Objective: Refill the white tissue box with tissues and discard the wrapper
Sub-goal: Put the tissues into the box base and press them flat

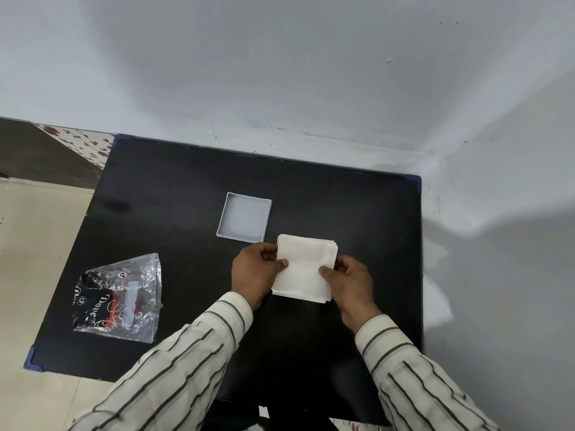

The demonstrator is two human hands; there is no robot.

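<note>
**A:** Near table centre, both hands are on the tissue stack point(303, 269). Left hand point(253, 272) pinches its left edge, thumb on top; right hand point(350, 283) does the same on the right edge. Both closed on the stack.

**B:** Why two hands?

**A:** Loose sheets, my guess. Squeezing from both sides keeps the edges squared so the stack drops in as one block. Can't tell if it's lifted or resting on the black table point(174, 188).

**B:** Box?

**A:** White tissue box point(244, 218) sits just beyond and left of the stack, open side up, nothing in it. Near corner almost meets the stack's far-left corner. Footprints look close in size, so fit is likely tight; needs square alignment over the rim.

**B:** Wrapper?

**A:** Plastic wrapper point(119, 295) lies flat at the near-left of the table, well apart from the hands, close to the left edge. Not discarded yet.

**B:** Room to move?

**A:** Bare tabletop between stack and box. Wall runs along the far and right sides, so clearance is on the left.
</note>
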